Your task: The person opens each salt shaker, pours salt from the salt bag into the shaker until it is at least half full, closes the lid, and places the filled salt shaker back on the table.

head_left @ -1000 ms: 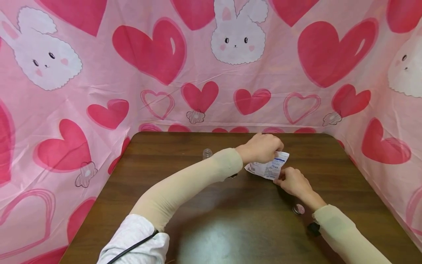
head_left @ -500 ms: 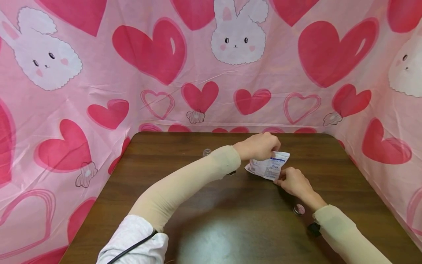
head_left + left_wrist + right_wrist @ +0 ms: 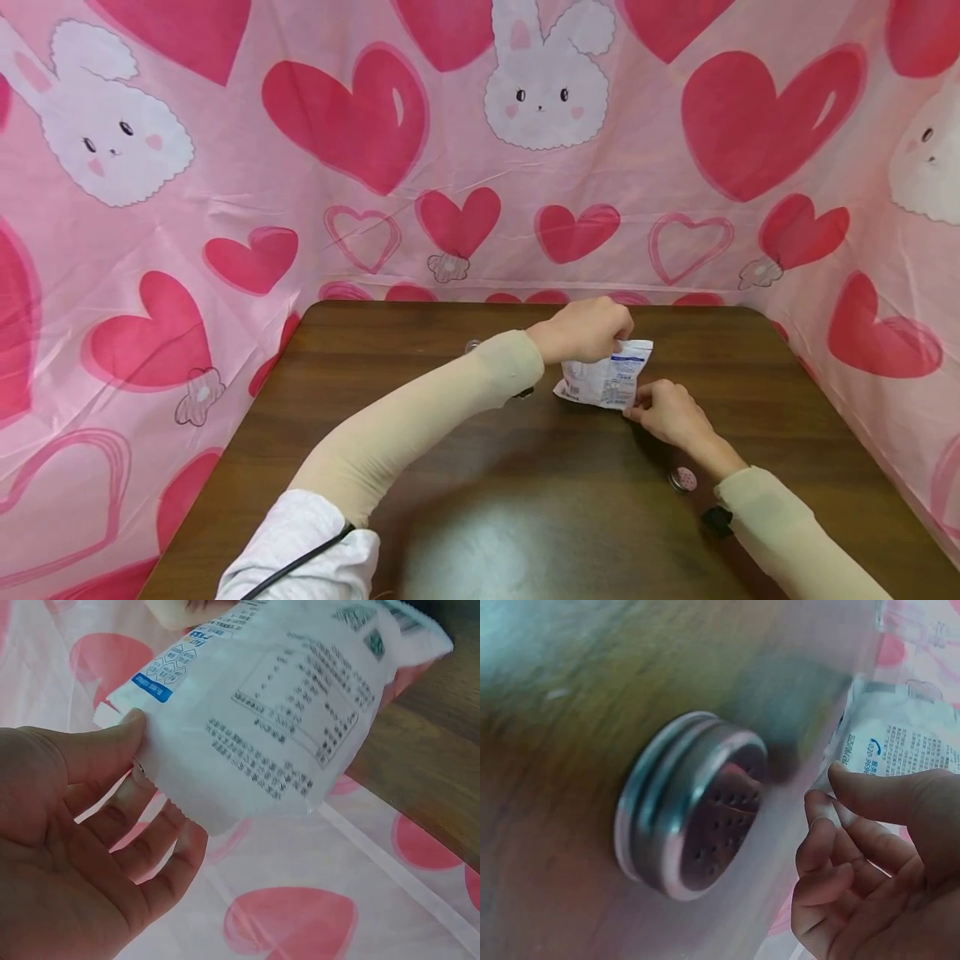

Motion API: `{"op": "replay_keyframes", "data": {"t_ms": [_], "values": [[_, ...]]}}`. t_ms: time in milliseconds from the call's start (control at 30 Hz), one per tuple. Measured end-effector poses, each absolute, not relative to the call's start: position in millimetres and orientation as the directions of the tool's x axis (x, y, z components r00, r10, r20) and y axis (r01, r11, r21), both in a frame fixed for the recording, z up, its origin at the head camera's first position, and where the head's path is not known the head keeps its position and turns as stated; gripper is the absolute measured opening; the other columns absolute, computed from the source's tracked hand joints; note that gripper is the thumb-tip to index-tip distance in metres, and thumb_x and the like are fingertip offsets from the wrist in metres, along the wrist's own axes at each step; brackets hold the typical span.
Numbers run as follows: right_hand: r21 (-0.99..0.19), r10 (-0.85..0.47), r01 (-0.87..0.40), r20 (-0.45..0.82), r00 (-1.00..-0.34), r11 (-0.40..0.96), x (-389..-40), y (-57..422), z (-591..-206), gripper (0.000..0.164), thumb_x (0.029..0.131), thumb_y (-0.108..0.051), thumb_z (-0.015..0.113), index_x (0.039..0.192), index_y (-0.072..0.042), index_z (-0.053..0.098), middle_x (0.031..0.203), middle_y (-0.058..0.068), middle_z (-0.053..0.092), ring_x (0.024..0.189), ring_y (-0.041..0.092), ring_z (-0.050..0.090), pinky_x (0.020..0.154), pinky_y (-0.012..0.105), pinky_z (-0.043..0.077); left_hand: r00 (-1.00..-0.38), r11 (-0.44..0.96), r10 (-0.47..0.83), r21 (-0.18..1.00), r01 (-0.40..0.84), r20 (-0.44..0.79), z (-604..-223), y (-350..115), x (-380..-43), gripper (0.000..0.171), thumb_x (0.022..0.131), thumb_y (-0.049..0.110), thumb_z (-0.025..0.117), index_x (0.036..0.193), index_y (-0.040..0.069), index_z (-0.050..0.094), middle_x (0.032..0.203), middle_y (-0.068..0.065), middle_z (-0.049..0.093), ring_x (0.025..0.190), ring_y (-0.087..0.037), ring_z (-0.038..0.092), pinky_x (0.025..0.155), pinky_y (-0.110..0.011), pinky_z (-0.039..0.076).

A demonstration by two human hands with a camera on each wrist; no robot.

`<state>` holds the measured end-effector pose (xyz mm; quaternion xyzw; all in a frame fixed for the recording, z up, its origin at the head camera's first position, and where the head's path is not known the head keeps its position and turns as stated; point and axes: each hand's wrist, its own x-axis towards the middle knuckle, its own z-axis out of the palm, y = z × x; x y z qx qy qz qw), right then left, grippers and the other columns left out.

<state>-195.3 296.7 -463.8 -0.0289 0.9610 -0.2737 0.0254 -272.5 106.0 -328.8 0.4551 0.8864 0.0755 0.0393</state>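
Observation:
A white printed plastic packet (image 3: 603, 381) with blue markings stands on its lower edge toward the back of the table, right of the middle. My left hand (image 3: 588, 329) pinches its top edge from above. In the left wrist view the thumb (image 3: 112, 742) lies on the printed face, with the fingers behind the crimped edge. Down at the packet's lower right corner, my right hand (image 3: 670, 414) pinches the bag between thumb and forefinger. A round metal shaker lid (image 3: 694, 806) with a pierced top lies near my right wrist.
A small clear jar (image 3: 472, 345) stands at the back, mostly hidden behind my left sleeve (image 3: 427, 417). Beyond the brown wooden table (image 3: 360, 350) hangs a pink cloth (image 3: 465, 158) with hearts and rabbits.
My left hand has shifted slightly left and up, and the packet's top has swung a little left with it. The right hand keeps its place at the corner. My sleeve covers more of the jar.

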Motion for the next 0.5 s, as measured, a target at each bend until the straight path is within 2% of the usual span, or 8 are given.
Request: {"op": "replay_keyframes", "data": {"t_ms": [267, 500], "values": [[-0.607, -0.136, -0.113, 0.007, -0.991, 0.787, -199, 294, -463, 0.013, 0.091, -0.016, 0.083, 0.088, -0.005, 0.076, 0.071, -0.001, 0.063, 0.064, 0.017, 0.054, 0.057, 0.033, 0.044, -0.595, 0.579, 0.804, 0.213, 0.787, 0.013, -323, 91, -277, 0.006, 0.101, 0.019, 0.073, 0.098, 0.015, 0.076, 0.088, 0.003, 0.066, 0.084, -0.014, 0.057, 0.068, -0.026, 0.049], [-0.712, -0.115, -0.039, -0.058, -0.992, 0.701, -201, 289, -455, 0.031, 0.089, -0.019, 0.086, 0.104, 0.006, 0.075, 0.078, 0.005, 0.073, 0.067, 0.019, 0.066, 0.06, 0.035, 0.051, -0.594, 0.575, 0.803, 0.193, 0.795, 0.053, -309, 86, -278, 0.008, 0.101, 0.02, 0.072, 0.101, 0.014, 0.077, 0.093, 0.003, 0.068, 0.087, -0.015, 0.059, 0.073, -0.026, 0.05]]}}
